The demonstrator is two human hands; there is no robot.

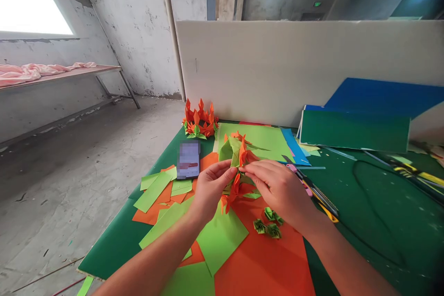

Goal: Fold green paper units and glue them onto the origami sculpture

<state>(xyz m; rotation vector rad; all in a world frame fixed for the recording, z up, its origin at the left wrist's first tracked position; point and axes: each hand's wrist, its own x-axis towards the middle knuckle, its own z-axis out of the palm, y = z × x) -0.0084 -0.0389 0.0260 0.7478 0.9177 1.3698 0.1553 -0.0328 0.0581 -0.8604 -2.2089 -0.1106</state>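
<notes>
Closest in, a smooth orange paper sheet lies flat, overlapped at left by crisp light-green paper rectangles. On it, four tightly crimped, dark-green folded-paper rosettes cluster beneath the right hand. And here's the action: a spiky orange-and-green folded-paper piece, up above the sheets, mid-view! The left hand pinches it, thumb against curled fingers; the right brings its fingertips in on the same spot, its exact grip hidden. Sharp creases, petal-like points: one orange tip aims up and away, others splay down toward the wearer, the long axis running near to far. Just right, a slim yellow-and-black cutter slants across the green tabletop. Left, a flat dark phone; beyond it, a pointed orange-and-green paper crown before a smooth white partition.
</notes>
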